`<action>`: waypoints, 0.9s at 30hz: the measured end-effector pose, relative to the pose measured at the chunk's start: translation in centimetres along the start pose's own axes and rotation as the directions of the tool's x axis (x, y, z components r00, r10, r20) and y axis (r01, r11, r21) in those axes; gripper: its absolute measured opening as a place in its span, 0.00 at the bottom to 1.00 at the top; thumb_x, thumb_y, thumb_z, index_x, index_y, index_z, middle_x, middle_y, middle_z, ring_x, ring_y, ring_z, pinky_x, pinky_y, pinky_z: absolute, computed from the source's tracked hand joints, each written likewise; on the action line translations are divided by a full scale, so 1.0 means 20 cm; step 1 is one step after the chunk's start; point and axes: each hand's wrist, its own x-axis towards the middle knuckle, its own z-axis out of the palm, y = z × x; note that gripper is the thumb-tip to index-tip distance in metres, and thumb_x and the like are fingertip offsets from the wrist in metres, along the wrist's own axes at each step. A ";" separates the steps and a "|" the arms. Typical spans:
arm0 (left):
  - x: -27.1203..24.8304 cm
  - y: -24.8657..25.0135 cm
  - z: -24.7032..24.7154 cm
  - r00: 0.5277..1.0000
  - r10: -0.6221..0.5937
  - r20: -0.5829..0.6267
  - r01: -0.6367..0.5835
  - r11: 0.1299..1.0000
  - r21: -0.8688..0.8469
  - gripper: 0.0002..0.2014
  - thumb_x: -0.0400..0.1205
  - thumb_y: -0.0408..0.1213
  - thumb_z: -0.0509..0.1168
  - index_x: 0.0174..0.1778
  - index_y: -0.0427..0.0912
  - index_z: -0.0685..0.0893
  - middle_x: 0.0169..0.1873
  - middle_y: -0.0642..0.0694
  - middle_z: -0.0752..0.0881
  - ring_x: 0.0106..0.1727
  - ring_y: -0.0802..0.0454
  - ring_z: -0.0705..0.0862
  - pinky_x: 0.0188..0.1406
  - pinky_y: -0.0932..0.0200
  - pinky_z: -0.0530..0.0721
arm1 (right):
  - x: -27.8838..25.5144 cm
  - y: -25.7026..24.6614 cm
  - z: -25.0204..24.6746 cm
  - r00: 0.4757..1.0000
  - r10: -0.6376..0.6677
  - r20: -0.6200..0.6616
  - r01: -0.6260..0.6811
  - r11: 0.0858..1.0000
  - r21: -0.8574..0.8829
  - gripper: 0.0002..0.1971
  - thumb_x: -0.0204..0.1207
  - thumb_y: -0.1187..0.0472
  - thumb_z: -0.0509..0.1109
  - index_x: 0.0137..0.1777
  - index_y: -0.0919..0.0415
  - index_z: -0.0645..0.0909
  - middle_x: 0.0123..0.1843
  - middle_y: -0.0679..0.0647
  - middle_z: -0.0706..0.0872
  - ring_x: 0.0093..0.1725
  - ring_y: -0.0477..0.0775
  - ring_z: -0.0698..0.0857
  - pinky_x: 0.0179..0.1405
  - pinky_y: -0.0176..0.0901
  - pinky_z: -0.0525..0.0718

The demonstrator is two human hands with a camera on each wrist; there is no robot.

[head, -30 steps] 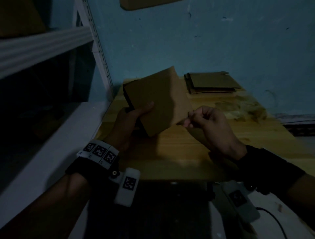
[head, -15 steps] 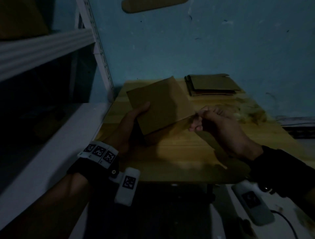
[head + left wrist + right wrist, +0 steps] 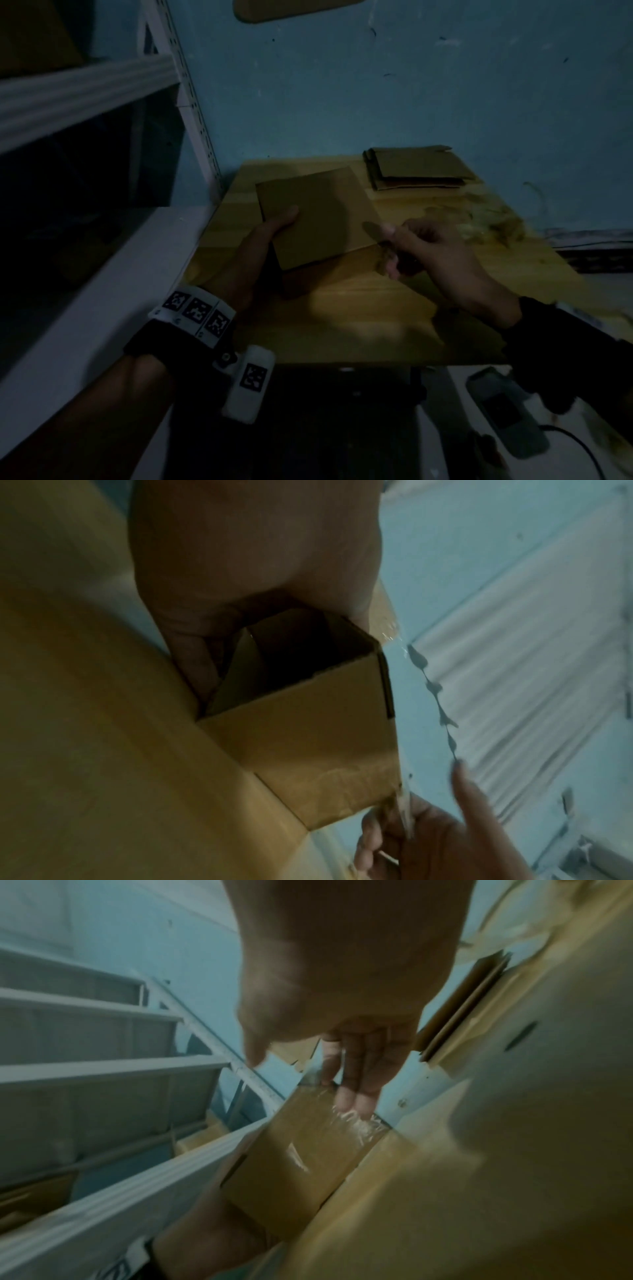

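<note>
A white metal shelving rack fills the left side, and a white ledge runs below it to the edge of a yellowish wooden table. The table is pushed against a scuffed blue painted wall. The room is dim.

The small brown cardboard box is held tilted just above the left half of the table. The left hand grips its near left corner, thumb flat on the top face and fingers tucked underneath. In the left wrist view one end of the box is open; its inside is too dark to tell what it holds.

The right hand pinches the box's right corner, with one digit stretched over the top edge and the others bent below. They rest on a wrinkled strip of clear tape.

Against the wall at the back right lies a stack of flattened brown cardboard.
</note>
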 end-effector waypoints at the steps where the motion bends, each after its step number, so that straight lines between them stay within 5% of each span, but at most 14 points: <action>1: 0.00 0.00 0.00 1.000 0.005 0.001 -0.005 1.000 0.009 0.25 0.78 0.58 0.71 0.67 0.49 0.85 0.60 0.39 0.90 0.61 0.36 0.89 0.68 0.34 0.82 | 0.00 0.01 0.00 1.000 -0.001 -0.009 0.000 0.999 -0.054 0.30 0.77 0.41 0.71 0.36 0.74 0.84 0.33 0.69 0.87 0.31 0.48 0.86 0.34 0.33 0.81; 6: 0.01 -0.01 -0.01 1.000 0.000 -0.001 0.000 1.000 0.009 0.22 0.78 0.59 0.71 0.63 0.50 0.87 0.56 0.40 0.92 0.60 0.36 0.89 0.68 0.33 0.82 | 0.01 0.05 0.02 1.000 -0.012 -0.017 0.009 0.990 -0.144 0.21 0.80 0.52 0.74 0.31 0.68 0.87 0.31 0.59 0.90 0.40 0.55 0.91 0.43 0.47 0.84; 11: 0.01 -0.01 -0.02 1.000 0.005 0.015 -0.005 1.000 0.024 0.25 0.77 0.58 0.72 0.66 0.49 0.86 0.62 0.38 0.89 0.65 0.33 0.86 0.72 0.31 0.78 | 0.02 0.05 0.02 0.997 -0.057 -0.043 0.047 0.977 -0.207 0.17 0.80 0.53 0.74 0.32 0.61 0.87 0.33 0.58 0.90 0.38 0.66 0.86 0.44 0.64 0.85; 15: 0.02 0.00 -0.03 1.000 -0.005 0.009 0.004 0.999 0.033 0.29 0.74 0.60 0.75 0.67 0.48 0.87 0.62 0.38 0.89 0.65 0.34 0.86 0.72 0.31 0.78 | 0.04 0.06 0.01 0.982 -0.057 -0.181 0.010 0.969 -0.248 0.10 0.75 0.54 0.79 0.32 0.50 0.90 0.44 0.52 0.91 0.49 0.53 0.88 0.48 0.54 0.85; 17: 0.02 0.00 -0.03 1.000 0.008 0.005 -0.008 0.999 0.035 0.27 0.76 0.58 0.74 0.67 0.47 0.86 0.63 0.38 0.89 0.64 0.35 0.87 0.70 0.34 0.80 | 0.05 0.05 0.02 0.979 -0.062 -0.192 0.025 0.981 -0.192 0.05 0.73 0.60 0.81 0.36 0.55 0.93 0.51 0.49 0.91 0.56 0.44 0.87 0.52 0.45 0.85; 20: 0.01 0.00 -0.02 1.000 0.024 0.017 -0.024 0.999 0.021 0.23 0.80 0.55 0.70 0.67 0.46 0.85 0.62 0.39 0.89 0.62 0.37 0.88 0.68 0.38 0.82 | 0.04 0.04 0.02 0.991 -0.022 -0.131 0.025 0.999 0.019 0.03 0.74 0.69 0.77 0.40 0.68 0.92 0.41 0.52 0.94 0.42 0.44 0.90 0.41 0.37 0.87; 22: 0.01 0.00 -0.03 0.999 0.018 0.028 -0.019 0.999 0.029 0.24 0.79 0.55 0.70 0.68 0.46 0.85 0.62 0.39 0.90 0.63 0.36 0.88 0.69 0.37 0.82 | 0.04 0.04 0.01 0.991 -0.002 -0.134 0.012 0.997 0.071 0.03 0.74 0.71 0.77 0.42 0.72 0.91 0.39 0.52 0.94 0.41 0.44 0.91 0.40 0.34 0.87; 27: 0.00 0.01 -0.04 1.000 -0.004 0.020 0.004 0.999 0.045 0.23 0.80 0.57 0.69 0.67 0.47 0.86 0.59 0.40 0.91 0.62 0.36 0.88 0.69 0.37 0.81 | 0.05 0.04 -0.02 0.987 0.072 -0.140 -0.047 0.984 0.174 0.06 0.74 0.73 0.76 0.42 0.80 0.87 0.45 0.65 0.93 0.53 0.61 0.92 0.51 0.46 0.92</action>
